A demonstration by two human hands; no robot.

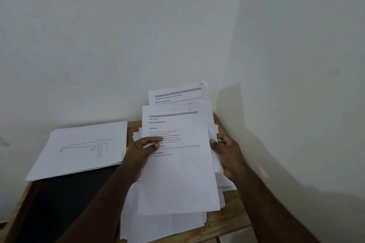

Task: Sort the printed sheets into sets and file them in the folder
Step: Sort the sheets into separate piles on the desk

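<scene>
Both hands raised: left hand [143, 151] and right hand [227, 154] pinching printed sheets [177, 173] by side edges.

Fanned printed sheets [177, 163] raised above loose pile [164, 225].

A plain indoor room corner is shown, used as a paperwork spot rather than a furnished office. A small wooden table [231, 221] is pushed right into the corner, with bare white walls [118, 35] met directly behind it and to its right. Printed sheets [177, 163] with typed headings are stacked over the table's right half, a line-drawing sheet [83, 148] is laid on its left rear part, and a dark folder [65, 199] is spread on its left front.
</scene>
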